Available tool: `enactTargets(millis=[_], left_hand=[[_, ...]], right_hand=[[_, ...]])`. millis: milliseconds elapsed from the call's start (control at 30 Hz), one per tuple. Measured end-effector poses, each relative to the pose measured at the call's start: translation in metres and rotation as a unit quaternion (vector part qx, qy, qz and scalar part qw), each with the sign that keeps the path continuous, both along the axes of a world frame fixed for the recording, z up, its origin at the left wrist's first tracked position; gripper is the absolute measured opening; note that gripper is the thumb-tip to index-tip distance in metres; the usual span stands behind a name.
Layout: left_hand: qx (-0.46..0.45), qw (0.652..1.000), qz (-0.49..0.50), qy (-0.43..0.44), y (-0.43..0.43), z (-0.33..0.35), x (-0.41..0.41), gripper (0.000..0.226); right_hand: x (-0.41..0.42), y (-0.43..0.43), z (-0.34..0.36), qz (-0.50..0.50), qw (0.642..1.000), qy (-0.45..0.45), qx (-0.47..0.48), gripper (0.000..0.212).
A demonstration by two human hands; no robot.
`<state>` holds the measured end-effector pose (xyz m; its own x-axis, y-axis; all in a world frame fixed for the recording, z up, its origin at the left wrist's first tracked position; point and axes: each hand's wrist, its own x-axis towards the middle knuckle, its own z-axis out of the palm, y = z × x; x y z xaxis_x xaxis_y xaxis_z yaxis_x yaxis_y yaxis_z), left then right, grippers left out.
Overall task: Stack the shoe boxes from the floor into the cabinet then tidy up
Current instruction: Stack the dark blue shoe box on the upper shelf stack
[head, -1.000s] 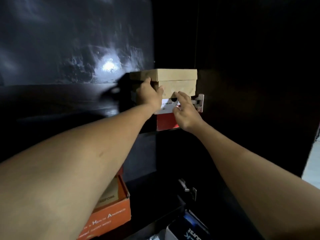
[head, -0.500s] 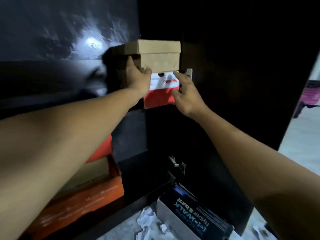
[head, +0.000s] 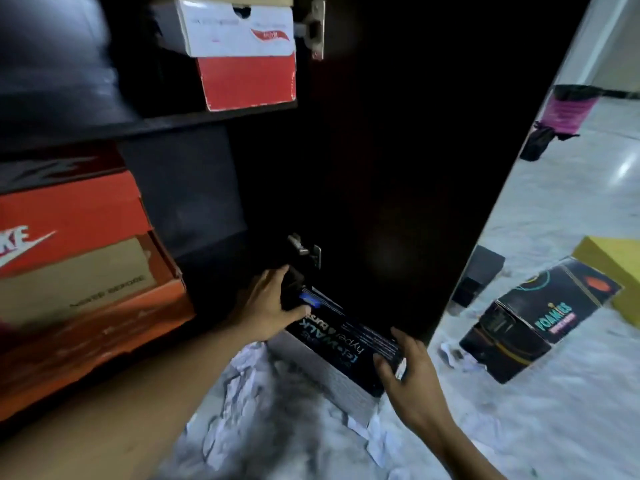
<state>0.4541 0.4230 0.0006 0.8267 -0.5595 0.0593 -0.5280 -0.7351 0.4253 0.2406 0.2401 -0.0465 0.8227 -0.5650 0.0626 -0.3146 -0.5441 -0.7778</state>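
Note:
A black shoe box [head: 346, 337] with light lettering lies on the floor at the foot of the open cabinet door [head: 398, 150]. My left hand [head: 266, 306] grips its far end, fingers over the edge and thumb on the lid. My right hand [head: 408, 372] holds the near end with curled fingers. In the cabinet, a red and white box [head: 242, 50] sits on the upper shelf with a brown box just showing above it. An orange box [head: 76, 230] fills the shelf below on the left.
Crumpled white paper [head: 249, 386] litters the floor around the box. To the right of the door lie a black printed box [head: 533, 320], a yellow box [head: 609, 258] and a small black box [head: 481, 275]. A metal hinge [head: 308, 251] juts out just above my left hand.
Both hands left the boxes on the upper shelf and dropped to the black shoe box on the floor. The view tilted down with them.

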Motion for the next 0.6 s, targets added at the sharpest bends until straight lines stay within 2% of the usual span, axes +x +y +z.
enactTargets(millis=[100,200,333,433,600], left_hand=[[0.047,0.993,0.0,0.109,0.002,-0.038,0.004,0.124],[0.013,0.987,0.007,0.158,0.004,-0.061,0.014,0.143],[0.028,0.978,0.04,0.204,0.005,-0.085,0.022,0.148],[0.027,0.972,0.074,0.221,0.003,-0.092,0.019,0.147],[-0.038,0.962,0.109,0.246,0.011,-0.085,0.016,0.156]], right_hand=[[-0.019,0.007,-0.033,-0.035,0.997,0.042,0.06,0.083],[-0.023,0.01,-0.046,-0.022,0.992,0.058,0.107,0.103],[-0.014,0.005,-0.052,0.002,0.99,0.052,0.128,0.096],[-0.009,0.003,-0.06,0.006,0.989,0.039,0.144,0.076],[-0.01,0.008,-0.061,-0.005,0.985,-0.021,0.169,0.085]])
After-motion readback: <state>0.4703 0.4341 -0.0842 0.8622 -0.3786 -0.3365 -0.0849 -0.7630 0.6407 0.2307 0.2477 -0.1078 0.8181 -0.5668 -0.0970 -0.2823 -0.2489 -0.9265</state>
